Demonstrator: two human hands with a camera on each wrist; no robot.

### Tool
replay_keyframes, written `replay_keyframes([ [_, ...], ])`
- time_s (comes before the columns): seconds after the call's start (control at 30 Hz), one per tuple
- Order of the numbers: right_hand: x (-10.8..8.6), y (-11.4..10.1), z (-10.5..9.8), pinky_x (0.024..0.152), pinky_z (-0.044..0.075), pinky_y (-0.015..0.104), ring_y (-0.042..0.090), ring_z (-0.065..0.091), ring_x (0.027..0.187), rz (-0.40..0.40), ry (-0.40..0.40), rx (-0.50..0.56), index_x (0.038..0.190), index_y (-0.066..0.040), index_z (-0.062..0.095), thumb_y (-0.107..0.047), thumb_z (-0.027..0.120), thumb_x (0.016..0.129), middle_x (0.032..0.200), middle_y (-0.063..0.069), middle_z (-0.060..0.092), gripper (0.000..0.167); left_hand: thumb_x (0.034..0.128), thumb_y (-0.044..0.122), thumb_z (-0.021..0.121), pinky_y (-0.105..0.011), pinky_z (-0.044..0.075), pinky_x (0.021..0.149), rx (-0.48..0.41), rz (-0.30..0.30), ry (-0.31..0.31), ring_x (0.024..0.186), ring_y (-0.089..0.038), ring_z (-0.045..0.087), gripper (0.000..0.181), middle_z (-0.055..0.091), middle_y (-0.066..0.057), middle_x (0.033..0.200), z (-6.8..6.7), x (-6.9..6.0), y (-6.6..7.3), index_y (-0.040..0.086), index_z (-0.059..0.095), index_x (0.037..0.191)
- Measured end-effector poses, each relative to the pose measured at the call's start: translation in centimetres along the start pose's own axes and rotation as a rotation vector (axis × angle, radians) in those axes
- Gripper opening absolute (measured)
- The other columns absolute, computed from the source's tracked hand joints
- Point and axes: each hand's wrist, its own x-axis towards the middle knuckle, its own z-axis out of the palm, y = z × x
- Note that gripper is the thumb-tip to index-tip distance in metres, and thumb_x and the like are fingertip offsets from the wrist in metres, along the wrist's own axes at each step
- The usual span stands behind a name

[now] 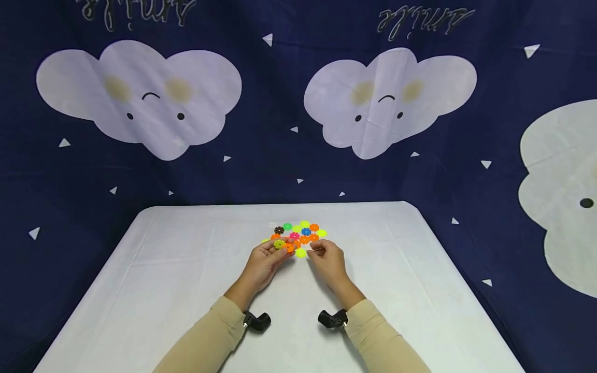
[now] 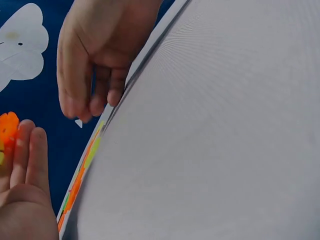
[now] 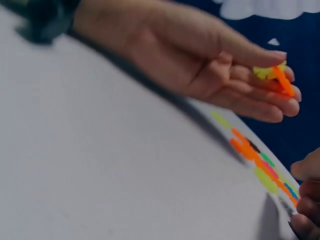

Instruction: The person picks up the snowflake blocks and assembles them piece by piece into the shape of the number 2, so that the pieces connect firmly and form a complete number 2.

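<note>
Above the white bench (image 1: 154,295), the left grip (image 1: 263,266) pinches a notched yellow-green plastic disc (image 1: 279,244) and orange twin (image 1: 290,248), likely light, stiff, best rim-held; right grip (image 1: 330,261) unclear, cannot tell

From where I stand, a navy backdrop (image 1: 272,93) rises behind the white table (image 1: 158,290), printed with pale upside-down clouds (image 1: 149,106) and small white triangles (image 1: 486,164).

Left hand (image 1: 262,263) pinching; right hand (image 1: 330,262) near, loosely curled.
</note>
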Motion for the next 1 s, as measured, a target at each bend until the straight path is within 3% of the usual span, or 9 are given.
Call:
replay_keyframes([
  [0.23, 0.8, 0.2, 1.4, 0.088, 0.057, 0.045, 0.028, 0.068, 0.093, -0.152, -0.111, -0.272, 0.103, 0.002, 0.077, -0.002, 0.085, 0.086, 0.099, 0.011, 0.074, 0.019, 0.1025, -0.013, 0.059, -0.041, 0.054, 0.102, 0.003, -0.004, 0.033, 0.112, -0.025, 0.071, 0.038, 0.059, -0.028, 0.14, -0.2, 0.2, -0.2, -0.018, 0.052, 0.14],
  [0.4, 1.0, 0.1, 2.0, 0.09, 0.055, 0.047, 0.031, 0.068, 0.095, -0.184, -0.135, -0.32, 0.1, 0.0, 0.078, 0.0, 0.087, 0.084, 0.098, 0.011, 0.076, 0.018, 0.1037, -0.011, 0.058, -0.04, 0.054, 0.102, 0.014, 0.004, 0.058, 0.115, -0.024, 0.069, 0.037, 0.06, -0.028, 0.139, -0.3, 0.3, -0.3, -0.018, 0.052, 0.139],
  [0.6, 1.1, 0.3, 2.2, 0.09, 0.054, 0.042, 0.024, 0.065, 0.095, -0.179, -0.149, -0.251, 0.099, -0.004, 0.077, 0.002, 0.089, 0.082, 0.1, 0.005, 0.069, 0.022, 0.1037, -0.013, 0.056, -0.039, 0.054, 0.102, 0.01, 0.02, 0.065, 0.116, -0.022, 0.068, 0.037, 0.059, -0.028, 0.142, -0.5, 0.3, -0.1, -0.019, 0.05, 0.14],
  [0.73, 0.9, 0.5, 1.9, 0.074, 0.054, 0.031, 0.02, 0.059, 0.085, -0.201, -0.145, -0.168, 0.096, -0.008, 0.076, 0.005, 0.086, 0.084, 0.095, 0.0, 0.062, 0.02, 0.1028, -0.014, 0.056, -0.04, 0.055, 0.101, 0.009, 0.029, 0.064, 0.112, -0.021, 0.07, 0.037, 0.059, -0.029, 0.141, -0.4, 0.3, -0.1, -0.02, 0.051, 0.139],
  [0.87, 0.7, 0.5, 1.5, 0.074, 0.059, 0.026, 0.024, 0.067, 0.084, -0.201, -0.09, 0.017, 0.097, -0.003, 0.076, 0.012, 0.083, 0.085, 0.097, 0.006, 0.068, 0.02, 0.1026, -0.014, 0.057, -0.04, 0.055, 0.101, 0.012, 0.025, 0.065, 0.111, -0.021, 0.07, 0.036, 0.06, -0.029, 0.139, -0.3, 0.3, -0.1, -0.02, 0.052, 0.138],
  [1.0, 0.4, 0.2, 1.3, 0.077, 0.062, 0.026, 0.029, 0.073, 0.088, -0.13, -0.049, 0.247, 0.104, 0.006, 0.075, 0.018, 0.078, 0.085, 0.102, 0.017, 0.071, 0.022, 0.1026, -0.014, 0.058, -0.039, 0.055, 0.101, 0.024, 0.006, 0.068, 0.11, -0.021, 0.07, 0.036, 0.063, -0.027, 0.135, -0.3, 0.2, -0.1, -0.019, 0.053, 0.137],
])
